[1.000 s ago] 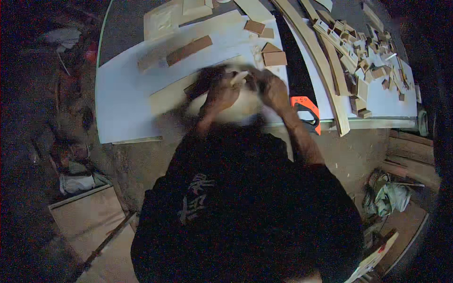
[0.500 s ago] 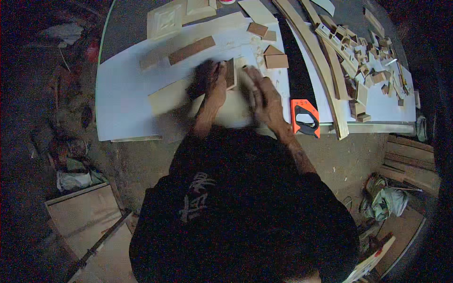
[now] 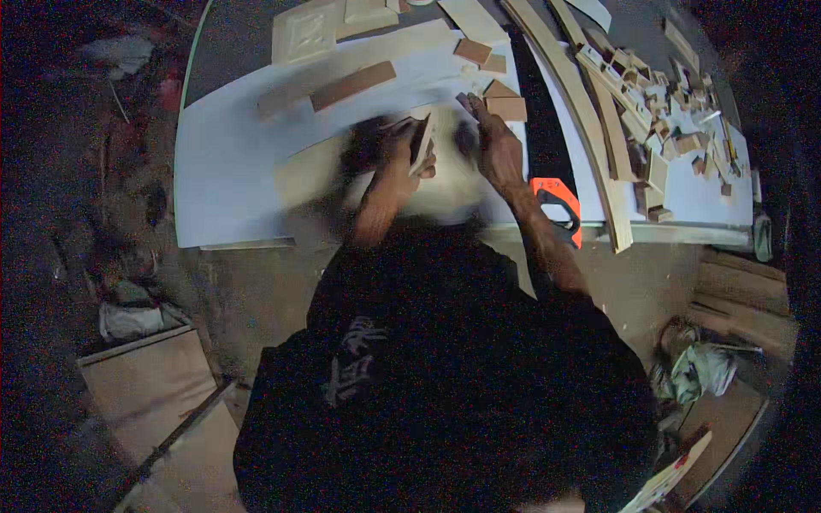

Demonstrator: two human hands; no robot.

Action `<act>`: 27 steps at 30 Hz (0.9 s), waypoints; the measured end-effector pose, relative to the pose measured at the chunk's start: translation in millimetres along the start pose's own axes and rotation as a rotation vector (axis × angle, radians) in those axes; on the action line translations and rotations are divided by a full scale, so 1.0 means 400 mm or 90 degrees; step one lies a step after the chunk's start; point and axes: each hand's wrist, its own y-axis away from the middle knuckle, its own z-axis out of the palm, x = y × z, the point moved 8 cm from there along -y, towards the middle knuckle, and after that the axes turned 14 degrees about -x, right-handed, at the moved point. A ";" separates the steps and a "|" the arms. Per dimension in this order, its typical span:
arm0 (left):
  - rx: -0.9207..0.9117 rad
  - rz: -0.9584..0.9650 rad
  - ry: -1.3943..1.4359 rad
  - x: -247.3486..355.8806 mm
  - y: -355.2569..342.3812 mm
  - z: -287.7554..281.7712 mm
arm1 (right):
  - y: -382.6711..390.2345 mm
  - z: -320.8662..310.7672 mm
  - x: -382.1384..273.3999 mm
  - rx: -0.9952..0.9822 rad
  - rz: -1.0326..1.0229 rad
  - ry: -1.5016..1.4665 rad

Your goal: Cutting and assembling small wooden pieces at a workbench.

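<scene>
My left hand (image 3: pixel 398 171) is closed around a small flat wooden piece (image 3: pixel 422 145), held tilted on edge above the white-covered table. To its right, my right hand (image 3: pixel 500 147) has its fingers stretched forward with nothing visible in them. Its fingertips are beside a pale-and-brown pair of small wooden blocks (image 3: pixel 505 109), one with a pointed top. Beneath and between the hands lies a pale board (image 3: pixel 449 184), partly hidden and blurred by shadow. Further left a brown wooden strip (image 3: pixel 353 85) lies on the white sheet.
A handsaw with an orange handle (image 3: pixel 558 190) and dark blade lies right of my right hand. Beyond it are long wooden strips (image 3: pixel 590 120) and a heap of small wood offcuts (image 3: pixel 663 115). Carved panels (image 3: pixel 305 32) lie at the far left.
My hands have moved apart; the right one went right and forward toward the small blocks. The wooden piece in my left hand is now more tilted.
</scene>
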 end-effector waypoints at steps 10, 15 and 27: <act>0.221 0.265 -0.474 0.093 0.010 -0.009 | -0.016 -0.047 0.114 0.073 0.035 -0.385; 0.218 0.284 -0.359 0.101 0.022 0.061 | 0.025 0.042 0.099 0.089 0.199 -0.670; 0.116 0.297 -1.445 0.132 0.039 0.251 | 0.047 -0.006 -0.096 0.147 -0.119 -0.149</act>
